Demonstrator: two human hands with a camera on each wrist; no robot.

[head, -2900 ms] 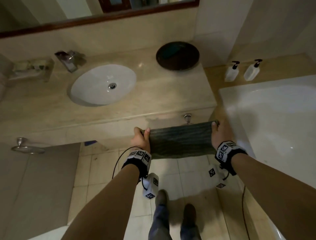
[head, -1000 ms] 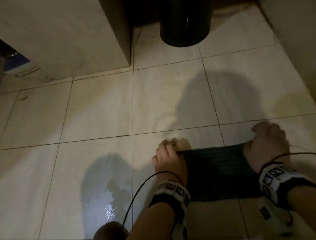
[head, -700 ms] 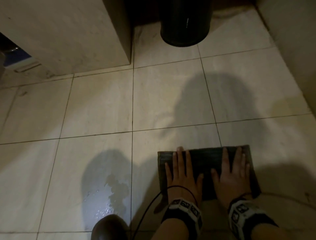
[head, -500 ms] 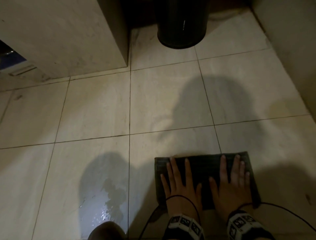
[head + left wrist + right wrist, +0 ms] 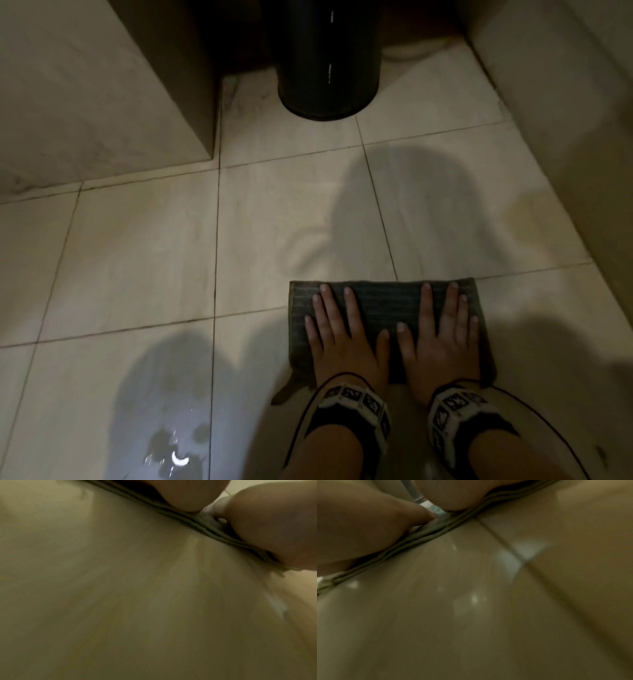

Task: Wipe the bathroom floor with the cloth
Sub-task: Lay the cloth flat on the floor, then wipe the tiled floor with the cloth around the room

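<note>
**Both palms laid flat on a folded cloth on the tiled floor**

A dark, ribbed cloth [image 5: 383, 308], folded into a rectangle, is seen lying on the pale tiled floor [image 5: 144, 260] in the near right part of the head view. The left hand [image 5: 346, 337] is pressed flat on the cloth's left half, and the right hand [image 5: 442, 337] on its right half. The fingers of both hands are stretched out straight and spread, so nothing is grasped or pinched; the cloth is only pressed down by the palms. The two thumbs are nearly touching at the middle of the cloth.

A band with black-and-white square markers is worn on each wrist, and thin black cables are seen running back from the bands. No readable writing or brand is found on the bands, the cloth or anything else.

In both wrist views the layered edge of the cloth [image 5: 202, 524] [image 5: 426, 534] is seen squeezed between skin and floor; these views are blurred.

A black cylindrical bin [image 5: 327, 61] stands on the floor at the far side, well apart from the cloth. A stone cabinet side [image 5: 102, 85] rises at the far left. A small wet patch [image 5: 174, 452] glints on a near left tile.
</note>
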